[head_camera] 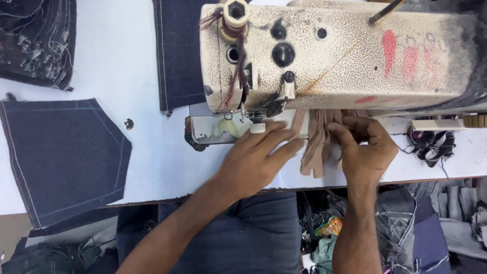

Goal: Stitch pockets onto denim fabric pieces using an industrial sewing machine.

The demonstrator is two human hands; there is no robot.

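White table, hands on tan labels

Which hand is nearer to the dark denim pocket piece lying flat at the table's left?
Left. The left hand lies flat below the needle, across bare table from the denim pocket piece. The right hand is farther right, fingering tan strips.

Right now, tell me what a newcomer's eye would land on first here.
The big speckled cream sewing machine fills the top centre, smeared with red marks. Just below it, the left hand lies flat on the white table while the right hand picks at a bunch of tan strips. A dark denim pocket piece lies at far left.
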